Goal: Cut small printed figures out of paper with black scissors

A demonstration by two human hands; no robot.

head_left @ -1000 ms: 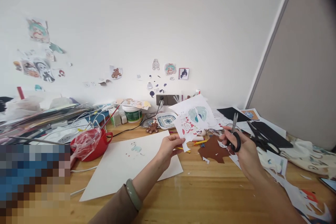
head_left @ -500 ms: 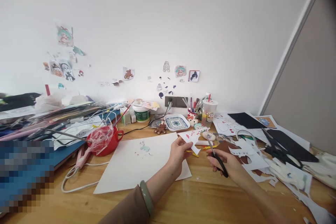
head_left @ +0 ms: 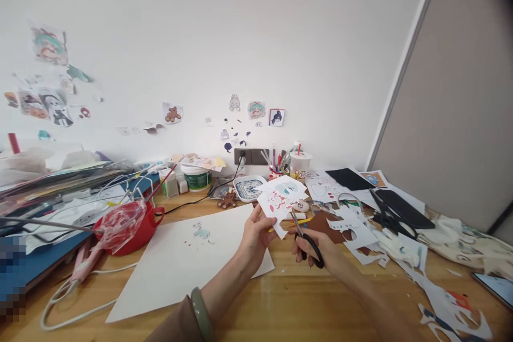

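Note:
My left hand (head_left: pixel 258 232) pinches the lower left part of a white paper (head_left: pixel 282 197) printed with red and teal shapes, lifted above the table. Closed round the black handles of a pair of scissors (head_left: pixel 316 251), my right hand (head_left: pixel 310 248) is just to the right. The blades point up and away, close to the paper's right edge; whether they touch it I cannot tell. Below and left lies a large white sheet (head_left: pixel 160 278) with small teal and red cut-outs (head_left: pixel 201 232) on it.
A red mug (head_left: pixel 140 230) covered with plastic wrap and a pink corded tool (head_left: pixel 82 264) stand left. Behind are a patterned square dish (head_left: pixel 239 188) and a lidded cup (head_left: pixel 300 163). Paper scraps (head_left: pixel 360 232), larger black scissors (head_left: pixel 390 219) and a phone (head_left: pixel 497 288) lie right.
The view has swung right, so things appear further left. The paper in my left hand has turned to show more of its printed face. The scissors stay in my right hand.

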